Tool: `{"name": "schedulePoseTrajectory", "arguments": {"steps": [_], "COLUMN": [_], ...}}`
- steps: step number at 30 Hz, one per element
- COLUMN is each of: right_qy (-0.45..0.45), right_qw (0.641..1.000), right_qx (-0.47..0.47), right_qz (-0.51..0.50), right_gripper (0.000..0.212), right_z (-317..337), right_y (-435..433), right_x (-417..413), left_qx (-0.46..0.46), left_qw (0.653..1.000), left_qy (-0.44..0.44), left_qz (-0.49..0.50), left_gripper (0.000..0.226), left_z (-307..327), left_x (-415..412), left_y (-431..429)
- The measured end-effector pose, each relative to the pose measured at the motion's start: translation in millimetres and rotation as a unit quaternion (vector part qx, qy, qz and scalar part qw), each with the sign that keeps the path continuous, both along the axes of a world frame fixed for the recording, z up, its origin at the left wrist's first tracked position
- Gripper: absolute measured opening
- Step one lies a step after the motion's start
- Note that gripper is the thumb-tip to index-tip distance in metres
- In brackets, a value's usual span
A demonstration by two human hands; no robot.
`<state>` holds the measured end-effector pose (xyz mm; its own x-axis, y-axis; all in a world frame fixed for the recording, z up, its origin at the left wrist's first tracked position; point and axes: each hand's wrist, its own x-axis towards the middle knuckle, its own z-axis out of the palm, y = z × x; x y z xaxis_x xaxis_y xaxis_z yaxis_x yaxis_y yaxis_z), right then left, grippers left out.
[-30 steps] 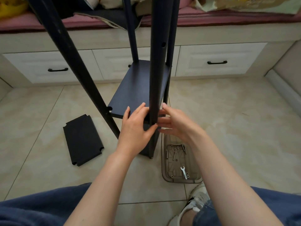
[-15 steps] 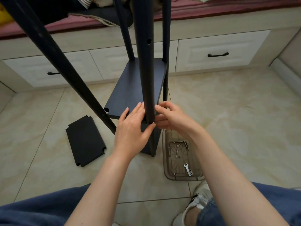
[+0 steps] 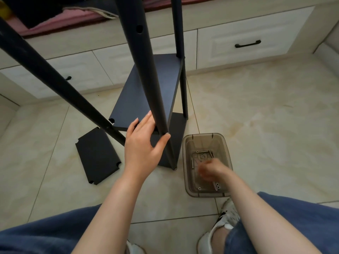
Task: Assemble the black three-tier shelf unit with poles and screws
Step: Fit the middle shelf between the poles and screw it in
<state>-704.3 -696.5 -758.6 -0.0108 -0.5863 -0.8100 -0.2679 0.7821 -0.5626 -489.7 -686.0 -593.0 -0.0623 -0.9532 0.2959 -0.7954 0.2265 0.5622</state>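
The floor (image 3: 266,107) is pale beige tile with a marbled pattern and thin dark grout lines. Along the far wall runs a low bench of white drawers (image 3: 256,30) with black handles, topped by a pink cushion (image 3: 64,21). At the bottom of the view are the person's blue-jeaned knees and a white shoe (image 3: 227,213).

The black shelf unit stands on the tiles in the middle, partly built: a fitted shelf board (image 3: 139,94) sits between the uprights, with a lower board (image 3: 178,129) under it near the floor. The near pole (image 3: 146,70) rises steeply toward the camera and shows two open screw holes high up. A second pole (image 3: 45,70) slants off to the left, and a far pole (image 3: 178,24) stands at the board's back right corner. A loose board (image 3: 97,156) with notched corners lies flat on the floor, just left of the unit.

The left hand (image 3: 143,149) holds the near pole at the front edge of the fitted shelf board – the pole sits in the fork of the hand, thumb hooked across its right side, fingers lying fairly straight up its left side against the board.

Just right of the unit's foot is a smoky translucent tray (image 3: 227,149) with screws (image 3: 201,156) scattered in it. The right hand (image 3: 211,170) is down inside the tray, well apart from the pole – it is motion-blurred, so whether its fingers are closed on anything cannot be told.
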Motion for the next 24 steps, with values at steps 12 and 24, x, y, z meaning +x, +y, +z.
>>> {"name": "schedulePoseTrajectory", "arguments": {"steps": [12, 24], "right_qy": [0.23, 0.277], "right_qw": [0.911, 0.879], "right_qx": [-0.028, -0.05], "right_qz": [0.342, 0.386], "right_gripper": [0.032, 0.035], "right_z": [-66, -80], "right_y": [19, 7], "right_x": [18, 24], "left_qx": [-0.017, -0.008], "left_qw": [1.0, 0.999], "left_qy": [0.012, 0.029], "left_qz": [-0.022, -0.014], "left_gripper": [0.036, 0.038], "left_z": [-3, -8], "left_x": [-8, -10], "left_y": [-2, -5]}}
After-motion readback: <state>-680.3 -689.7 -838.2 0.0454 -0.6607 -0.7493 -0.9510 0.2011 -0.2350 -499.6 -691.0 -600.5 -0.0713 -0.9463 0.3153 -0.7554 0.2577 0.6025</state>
